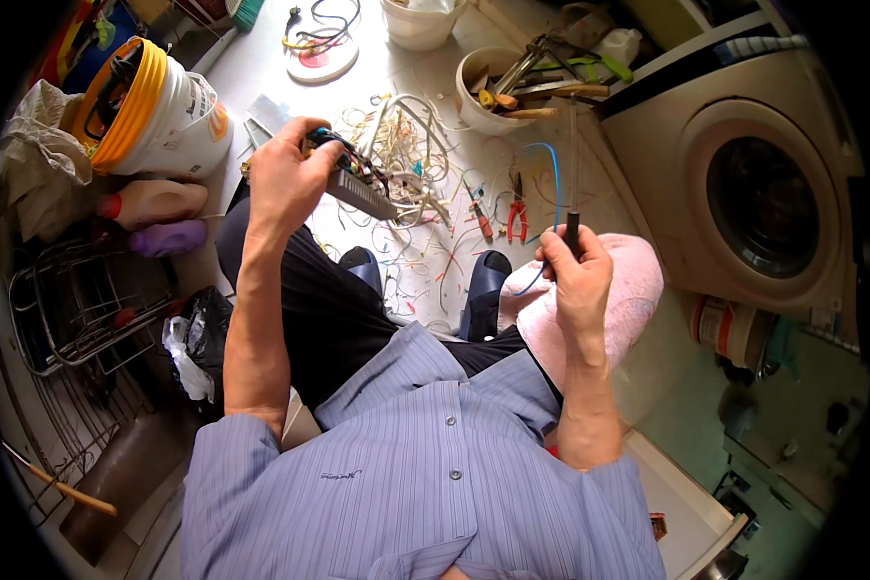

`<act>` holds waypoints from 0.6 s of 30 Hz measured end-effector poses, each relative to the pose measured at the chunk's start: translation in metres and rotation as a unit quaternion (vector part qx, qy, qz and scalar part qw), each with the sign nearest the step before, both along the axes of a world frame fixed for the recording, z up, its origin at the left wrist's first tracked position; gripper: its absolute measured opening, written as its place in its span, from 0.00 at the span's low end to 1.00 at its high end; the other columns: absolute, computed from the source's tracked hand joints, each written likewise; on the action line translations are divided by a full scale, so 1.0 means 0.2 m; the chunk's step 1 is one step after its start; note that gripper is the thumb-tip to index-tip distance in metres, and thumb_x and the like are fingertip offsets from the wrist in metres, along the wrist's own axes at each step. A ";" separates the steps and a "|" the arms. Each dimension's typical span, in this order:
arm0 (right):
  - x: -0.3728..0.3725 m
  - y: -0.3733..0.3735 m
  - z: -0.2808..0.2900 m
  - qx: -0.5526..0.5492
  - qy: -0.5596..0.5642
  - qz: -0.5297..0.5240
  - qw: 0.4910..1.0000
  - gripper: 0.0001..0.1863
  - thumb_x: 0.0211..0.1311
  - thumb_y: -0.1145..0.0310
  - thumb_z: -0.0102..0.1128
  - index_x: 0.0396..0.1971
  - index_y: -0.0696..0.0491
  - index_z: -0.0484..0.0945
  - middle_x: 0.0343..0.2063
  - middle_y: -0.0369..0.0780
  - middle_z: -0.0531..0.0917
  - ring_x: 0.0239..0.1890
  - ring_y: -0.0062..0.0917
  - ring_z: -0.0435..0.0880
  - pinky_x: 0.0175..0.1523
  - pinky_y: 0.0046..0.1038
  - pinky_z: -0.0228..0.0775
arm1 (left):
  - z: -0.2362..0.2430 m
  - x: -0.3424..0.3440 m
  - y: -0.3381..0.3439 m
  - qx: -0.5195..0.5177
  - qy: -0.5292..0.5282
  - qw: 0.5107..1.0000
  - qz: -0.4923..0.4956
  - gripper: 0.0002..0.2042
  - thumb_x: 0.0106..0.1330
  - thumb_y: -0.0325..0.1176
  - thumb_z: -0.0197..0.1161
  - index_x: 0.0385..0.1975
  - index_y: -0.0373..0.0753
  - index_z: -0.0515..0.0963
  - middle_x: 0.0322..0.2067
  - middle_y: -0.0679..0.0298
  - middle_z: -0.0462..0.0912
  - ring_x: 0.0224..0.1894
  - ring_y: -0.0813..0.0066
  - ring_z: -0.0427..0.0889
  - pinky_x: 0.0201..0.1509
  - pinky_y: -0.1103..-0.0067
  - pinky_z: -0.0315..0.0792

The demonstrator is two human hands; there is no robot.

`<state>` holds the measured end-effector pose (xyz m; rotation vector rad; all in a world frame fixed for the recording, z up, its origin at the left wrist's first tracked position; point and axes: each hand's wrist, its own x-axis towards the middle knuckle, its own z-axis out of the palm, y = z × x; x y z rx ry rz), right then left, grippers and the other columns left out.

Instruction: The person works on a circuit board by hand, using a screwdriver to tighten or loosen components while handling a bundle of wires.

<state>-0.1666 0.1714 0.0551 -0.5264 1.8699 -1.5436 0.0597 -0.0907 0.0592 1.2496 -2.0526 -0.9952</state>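
My left hand (pixel 298 166) grips a grey slotted metal box (pixel 364 196) with dark and coloured wire connectors along its top, above my left leg. My right hand (pixel 575 269) holds a black-handled tool (pixel 572 227) with a long thin pale shaft upright, along with a looping blue wire (pixel 557 169), over a pink towel (pixel 628 290) on my right knee. Beyond them a tangle of pale cables and wire scraps (pixel 396 135) lies on the floor, with red-handled pliers (pixel 516 222) and another small red-handled tool (pixel 483 222).
A bucket of tools (pixel 483 106) and another white bucket (pixel 416 27) stand behind. A washing machine (pixel 686 193) is at right; a yellow-and-white bucket (pixel 174 126), bottles (pixel 164 239) and wire racks (pixel 63 319) are at left. A coiled cable (pixel 324 58) lies at the back.
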 end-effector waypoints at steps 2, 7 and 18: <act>0.04 -0.01 -0.06 0.024 0.032 -0.010 0.999 0.06 0.66 0.71 0.66 0.34 0.58 0.80 0.23 0.34 0.83 0.23 0.12 0.76 0.29 0.18 0.67 | -0.04 -0.01 -0.06 -0.043 0.017 0.998 0.034 0.12 0.64 0.30 0.66 0.45 0.32 0.82 0.31 0.62 0.88 0.33 0.81 0.84 0.39 0.82 0.77; 0.20 -0.01 -0.17 0.150 0.042 0.030 0.987 0.06 0.66 0.70 0.62 0.34 0.58 0.80 0.22 0.35 0.84 0.21 0.15 0.80 0.28 0.21 0.70 | -0.09 0.02 -0.15 -0.067 0.061 0.988 0.126 0.14 0.63 0.32 0.68 0.46 0.32 0.83 0.33 0.58 0.88 0.34 0.76 0.85 0.42 0.79 0.78; 0.13 -0.15 -0.11 0.076 0.023 0.050 0.996 0.06 0.66 0.72 0.64 0.39 0.58 0.82 0.18 0.30 0.77 0.18 0.12 0.73 0.23 0.19 0.62 | -0.14 0.03 -0.14 0.299 0.308 0.903 -0.017 0.14 0.69 0.31 0.66 0.50 0.32 0.79 0.32 0.66 0.85 0.25 0.87 0.78 0.24 0.86 0.70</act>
